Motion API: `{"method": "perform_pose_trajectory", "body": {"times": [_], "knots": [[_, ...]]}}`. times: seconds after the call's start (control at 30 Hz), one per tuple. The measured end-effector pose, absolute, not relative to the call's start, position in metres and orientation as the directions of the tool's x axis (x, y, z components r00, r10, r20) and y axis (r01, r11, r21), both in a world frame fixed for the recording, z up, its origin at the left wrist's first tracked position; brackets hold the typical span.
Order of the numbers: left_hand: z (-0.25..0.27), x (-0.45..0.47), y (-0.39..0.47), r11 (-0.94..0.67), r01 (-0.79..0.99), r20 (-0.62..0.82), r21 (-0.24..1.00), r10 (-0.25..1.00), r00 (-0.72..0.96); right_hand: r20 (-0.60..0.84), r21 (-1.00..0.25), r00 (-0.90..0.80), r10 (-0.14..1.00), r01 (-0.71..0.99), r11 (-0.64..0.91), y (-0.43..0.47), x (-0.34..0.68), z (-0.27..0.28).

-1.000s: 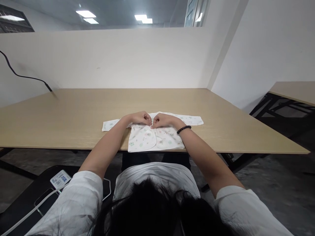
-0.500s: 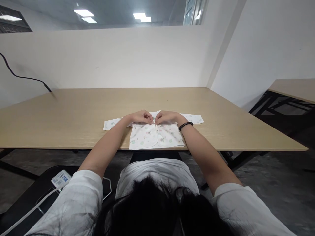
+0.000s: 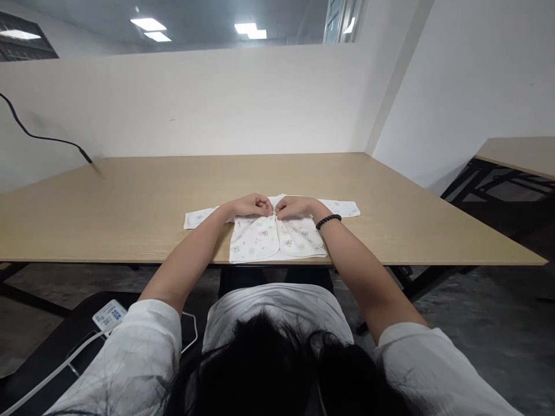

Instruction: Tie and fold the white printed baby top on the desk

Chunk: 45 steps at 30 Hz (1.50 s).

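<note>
A small white baby shirt [image 3: 255,240] with a pale print lies flat near the table's front edge, its sleeves spread to both sides. Its front opening runs down the middle. My left hand [image 3: 254,204] pinches the cloth on the left of that opening, high on the chest. Facing it, my right hand [image 3: 296,206] pinches the right side, fingertips almost meeting the left ones. A black beaded bracelet [image 3: 328,221] circles my right wrist. Whatever fastening sits between the fingertips is too small to make out.
The shirt rests on a wood-toned table [image 3: 173,179] against a white wall. A black cable [image 3: 56,139] hangs at the far left. Left of my lap, a white device [image 3: 109,314] with a cord lies on a black chair [image 3: 39,358]. Another table [image 3: 522,155] stands at right.
Both hands stay at the front opening, with only a slight shift of the fingers. The view has moved a little; the shirt lies as before.
</note>
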<state>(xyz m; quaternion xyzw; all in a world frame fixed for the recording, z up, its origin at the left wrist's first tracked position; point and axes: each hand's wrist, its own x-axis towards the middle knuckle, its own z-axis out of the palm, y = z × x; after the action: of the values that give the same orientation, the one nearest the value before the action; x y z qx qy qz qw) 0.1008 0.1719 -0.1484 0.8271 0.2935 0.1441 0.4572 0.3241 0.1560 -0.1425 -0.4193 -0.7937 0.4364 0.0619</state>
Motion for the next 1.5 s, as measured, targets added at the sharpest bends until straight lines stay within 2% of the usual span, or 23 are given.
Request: {"method": "perform_pose_trajectory", "body": {"times": [0.13,0.3,0.5,0.7,1.1,1.5], "knots": [[-0.149,0.101,0.172,-0.411,0.353,-0.026,0.84,0.619,0.785,-0.27,-0.775,-0.628,0.73,0.592,0.223,0.159,0.33,-0.14],[-0.15,0.101,0.173,-0.416,0.383,-0.055,0.825,0.614,0.787,-0.231,-0.86,-0.667,0.708,0.48,0.172,0.163,0.335,-0.139],[-0.153,0.1,0.174,-0.408,0.412,-0.077,0.814,0.628,0.774,-0.305,-0.837,-0.641,0.704,0.534,0.123,0.163,0.333,-0.142],[-0.154,0.1,0.174,-0.412,0.427,-0.089,0.805,0.627,0.774,-0.228,-0.893,-0.673,0.703,0.432,0.124,0.161,0.335,-0.142],[-0.155,0.102,0.171,-0.425,0.428,-0.067,0.797,0.642,0.764,-0.214,-0.787,-0.574,0.79,0.581,0.209,0.154,0.328,-0.139],[-0.159,0.097,0.181,-0.411,0.479,-0.126,0.775,0.643,0.755,-0.155,-0.708,-0.53,0.834,0.649,0.28,0.153,0.316,-0.144]]}}
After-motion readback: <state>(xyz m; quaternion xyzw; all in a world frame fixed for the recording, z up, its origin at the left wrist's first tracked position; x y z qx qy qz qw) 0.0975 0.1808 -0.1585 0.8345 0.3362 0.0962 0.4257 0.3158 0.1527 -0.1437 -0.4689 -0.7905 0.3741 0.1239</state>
